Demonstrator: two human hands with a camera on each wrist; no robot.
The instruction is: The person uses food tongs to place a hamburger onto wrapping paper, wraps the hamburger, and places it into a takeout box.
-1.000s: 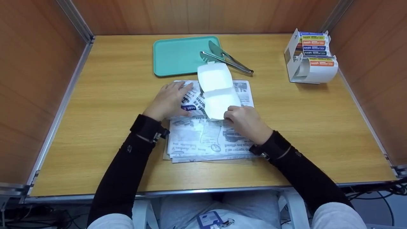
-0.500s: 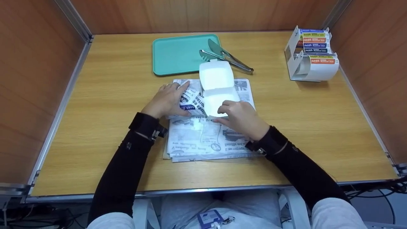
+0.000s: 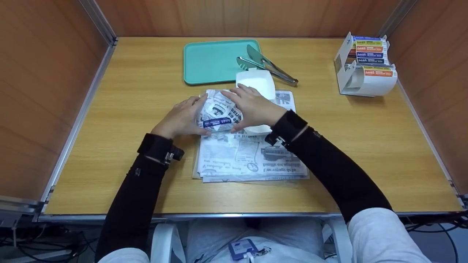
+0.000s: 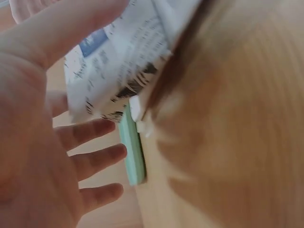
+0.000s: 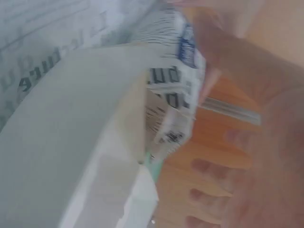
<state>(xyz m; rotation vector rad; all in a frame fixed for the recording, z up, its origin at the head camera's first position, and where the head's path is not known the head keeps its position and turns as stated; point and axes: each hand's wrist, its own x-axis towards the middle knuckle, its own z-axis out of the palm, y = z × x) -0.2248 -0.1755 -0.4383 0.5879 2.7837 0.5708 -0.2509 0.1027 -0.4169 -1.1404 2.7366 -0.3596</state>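
A round paper-wrapped bundle (image 3: 219, 113) in newsprint with a blue label lies between my hands on the newsprint sheets (image 3: 234, 157). My left hand (image 3: 181, 118) is at its left side. In the left wrist view the left fingers (image 4: 95, 161) are straight and spread, with the thumb along the wrapping. My right hand (image 3: 254, 107) reaches across an open white clamshell box (image 3: 261, 84) to the bundle's right side. The right fingers (image 5: 213, 173) are spread and loosely bent in the right wrist view. My right arm and hand hide part of the box.
A green tray (image 3: 212, 65) lies at the back, with metal tongs (image 3: 276, 69) partly over its right edge. At the back right stands a white label dispenser (image 3: 365, 69) with several coloured rolls. Wooden panels (image 3: 234, 18) wall the table (image 3: 139, 80) on three sides.
My right hand has let go of the box's front edge and moved left and away from me to the bundle. More of the bundle shows as my left hand has shifted slightly left.
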